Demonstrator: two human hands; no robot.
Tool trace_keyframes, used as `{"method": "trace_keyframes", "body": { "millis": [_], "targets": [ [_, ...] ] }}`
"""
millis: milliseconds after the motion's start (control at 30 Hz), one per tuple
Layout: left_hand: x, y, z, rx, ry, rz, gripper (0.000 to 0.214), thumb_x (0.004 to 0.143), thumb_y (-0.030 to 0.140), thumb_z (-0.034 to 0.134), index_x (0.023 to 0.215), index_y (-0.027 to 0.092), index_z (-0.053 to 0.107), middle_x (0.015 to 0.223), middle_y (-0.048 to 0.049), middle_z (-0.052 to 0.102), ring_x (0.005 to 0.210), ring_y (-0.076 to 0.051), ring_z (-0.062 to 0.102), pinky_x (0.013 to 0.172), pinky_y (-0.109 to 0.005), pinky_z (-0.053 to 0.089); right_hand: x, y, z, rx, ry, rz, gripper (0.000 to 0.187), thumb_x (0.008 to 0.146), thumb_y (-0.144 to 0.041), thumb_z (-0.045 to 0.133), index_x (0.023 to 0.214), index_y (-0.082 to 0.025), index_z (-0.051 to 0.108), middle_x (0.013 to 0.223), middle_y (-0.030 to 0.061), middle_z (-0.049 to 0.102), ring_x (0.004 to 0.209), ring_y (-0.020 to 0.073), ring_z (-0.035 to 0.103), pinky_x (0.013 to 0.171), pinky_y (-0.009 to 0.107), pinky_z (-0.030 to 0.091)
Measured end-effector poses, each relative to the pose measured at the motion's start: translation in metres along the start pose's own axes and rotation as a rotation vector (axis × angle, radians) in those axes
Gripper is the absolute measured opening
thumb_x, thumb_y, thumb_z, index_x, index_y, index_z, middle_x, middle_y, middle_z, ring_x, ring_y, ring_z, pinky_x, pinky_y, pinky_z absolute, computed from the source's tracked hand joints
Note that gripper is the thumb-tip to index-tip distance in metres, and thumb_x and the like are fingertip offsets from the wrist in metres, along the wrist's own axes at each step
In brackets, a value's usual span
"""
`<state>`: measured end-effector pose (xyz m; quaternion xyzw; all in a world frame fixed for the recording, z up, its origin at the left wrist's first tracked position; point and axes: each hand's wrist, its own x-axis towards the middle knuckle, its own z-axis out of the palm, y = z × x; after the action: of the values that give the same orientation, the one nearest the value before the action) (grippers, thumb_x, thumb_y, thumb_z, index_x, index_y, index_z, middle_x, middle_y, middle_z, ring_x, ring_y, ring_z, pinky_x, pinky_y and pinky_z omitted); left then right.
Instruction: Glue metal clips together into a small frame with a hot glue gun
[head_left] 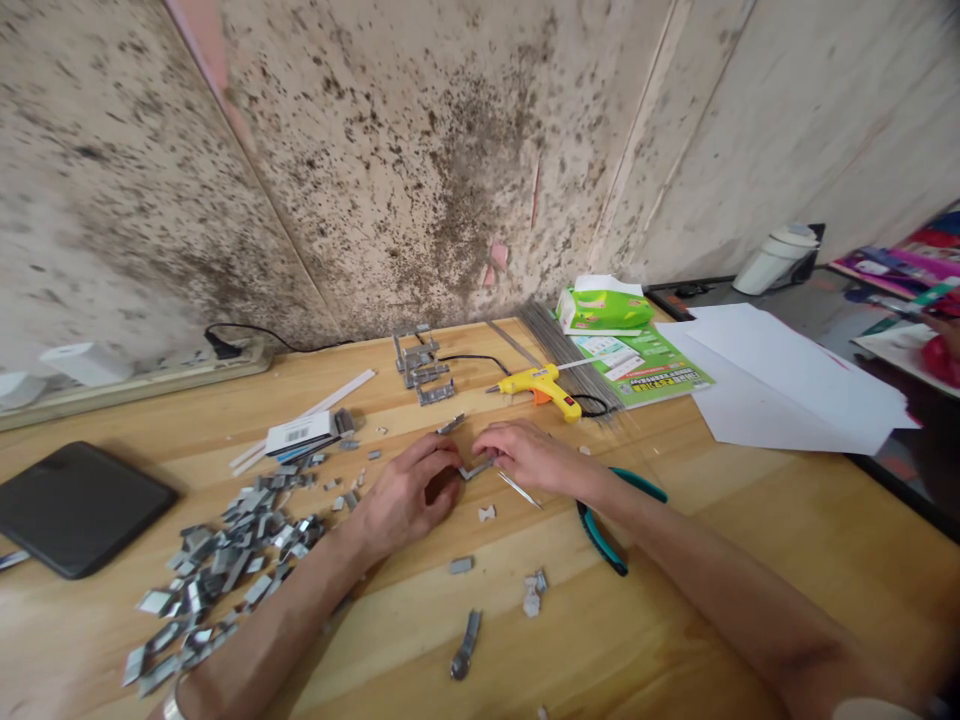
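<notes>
Left hand (pixel 411 490) is curling, fingers bent, fingertips sitting at the left end of a bent metal strip (pixel 475 470); cannot tell whether it is pinching. Right hand (pixel 529 455) is bending over the strip's other end and pinching it with the fingertips. Strip is lying between the two hands, low over the table (pixel 720 580), its short leg pointing left. A thin silver tool (pixel 519 490) is lying just beside the right hand, below it. Pliers (pixel 611 535) with teal handles are lying partly under the right forearm. Loose staples (pixel 225 560) are heaping beside the left forearm, a small box (pixel 300 434) lying at the heap's far edge. Beyond the hands, a metal frame (pixel 421 370) is standing near a yellow glue gun (pixel 541 384), which is lying with its nozzle pointing left. White paper (pixel 795 375) is spreading out at far right.
</notes>
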<state>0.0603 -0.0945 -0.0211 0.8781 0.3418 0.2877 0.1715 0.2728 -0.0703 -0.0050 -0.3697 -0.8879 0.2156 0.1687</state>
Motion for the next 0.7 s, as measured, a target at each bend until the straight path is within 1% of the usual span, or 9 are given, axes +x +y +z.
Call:
{"method": "trace_keyframes", "body": {
  "millis": [167,367,567,700],
  "targets": [
    [0.0009,0.0019,-0.0012,0.008,-0.002,-0.004,0.021,0.079,0.014,0.051,0.098,0.019,0.057,0.106,-0.0081,0.057,0.095,-0.018,0.058,0.085,-0.031,0.049,-0.0007,0.0014,0.0024,0.013,0.01,0.015,0.037,0.073,0.003,0.052,0.103,-0.017,0.061,0.083,0.002,0.065,0.077,0.0136,0.057,0.07,0.024,0.04],
    [0.0007,0.0028,-0.0018,0.018,-0.01,-0.006,0.02,0.079,0.013,0.05,0.097,0.019,0.057,0.105,-0.0077,0.057,0.095,-0.018,0.058,0.084,-0.03,0.049,-0.0015,0.0027,0.0054,0.016,0.018,0.016,0.04,0.075,0.002,0.051,0.109,-0.017,0.059,0.085,0.0031,0.065,0.079,0.0146,0.057,0.072,0.025,0.04],
    [-0.0004,0.0018,-0.0009,0.01,-0.008,-0.014,0.021,0.079,0.013,0.051,0.098,0.019,0.057,0.107,-0.0086,0.056,0.097,-0.018,0.057,0.086,-0.031,0.048,-0.0024,0.0006,0.0045,0.029,0.025,0.013,0.04,0.075,0.003,0.05,0.11,-0.015,0.059,0.086,0.0044,0.065,0.081,0.0147,0.057,0.074,0.026,0.04],
    [-0.0004,0.0024,-0.0015,0.003,-0.02,-0.019,0.022,0.079,0.012,0.05,0.099,0.019,0.057,0.107,-0.0088,0.056,0.096,-0.018,0.058,0.085,-0.032,0.049,-0.0026,-0.0009,0.0033,0.034,0.017,0.027,0.038,0.075,0.002,0.051,0.107,-0.016,0.06,0.086,0.0035,0.065,0.079,0.0137,0.057,0.071,0.024,0.039]
  ]
}}
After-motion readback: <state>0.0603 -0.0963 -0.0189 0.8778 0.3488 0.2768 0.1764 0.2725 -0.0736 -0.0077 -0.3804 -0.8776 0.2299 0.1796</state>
